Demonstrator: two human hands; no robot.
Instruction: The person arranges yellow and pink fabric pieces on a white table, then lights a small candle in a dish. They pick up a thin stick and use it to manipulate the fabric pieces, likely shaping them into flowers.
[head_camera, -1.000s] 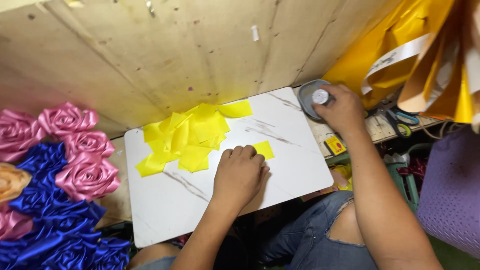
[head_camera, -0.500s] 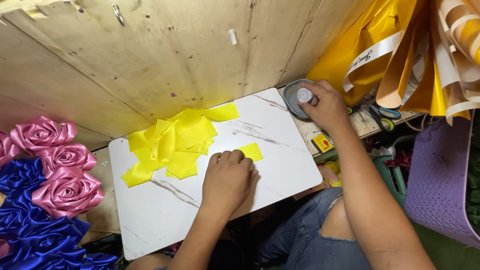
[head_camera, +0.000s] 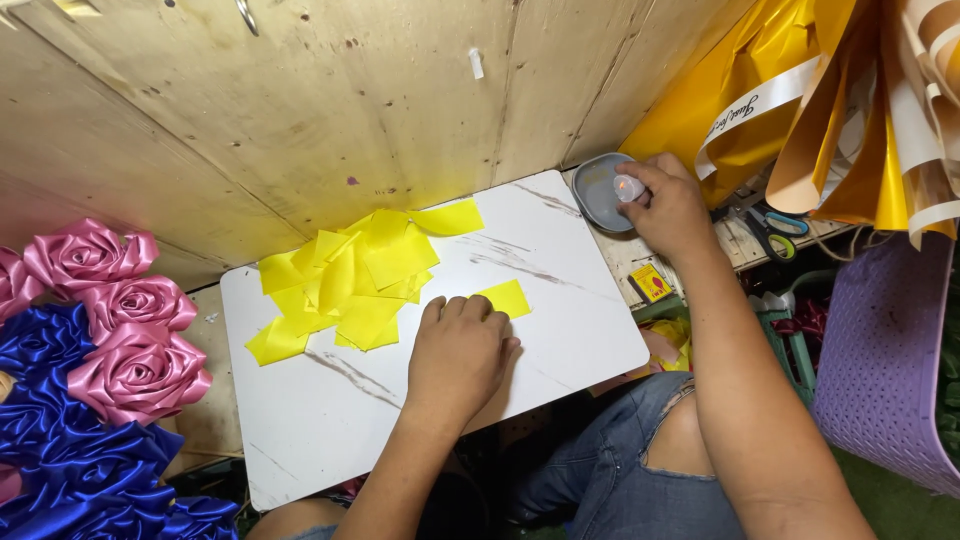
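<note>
A white marbled board (head_camera: 560, 370) lies across my lap. On it sits a loose pile of yellow ribbon squares (head_camera: 345, 280). My left hand (head_camera: 458, 355) rests knuckles-up on the board, its curled fingers pressing the edge of a single yellow ribbon square (head_camera: 508, 297). My right hand (head_camera: 668, 205) reaches past the board's far right corner. It pinches a small white candle (head_camera: 628, 187) with an orange glow, over a grey round dish (head_camera: 595, 195).
A plywood wall (head_camera: 350, 100) backs the board. Pink satin roses (head_camera: 130, 340) and blue satin roses (head_camera: 60, 450) lie at the left. Gold ribbon rolls (head_camera: 800, 100) hang at the right above scissors (head_camera: 770, 225), a small yellow box (head_camera: 652, 281) and a purple basket (head_camera: 885, 370).
My right hand has tilted the small candle at the grey dish, so its glow now shows. My left hand stays on the yellow square. The view has shifted slightly.
</note>
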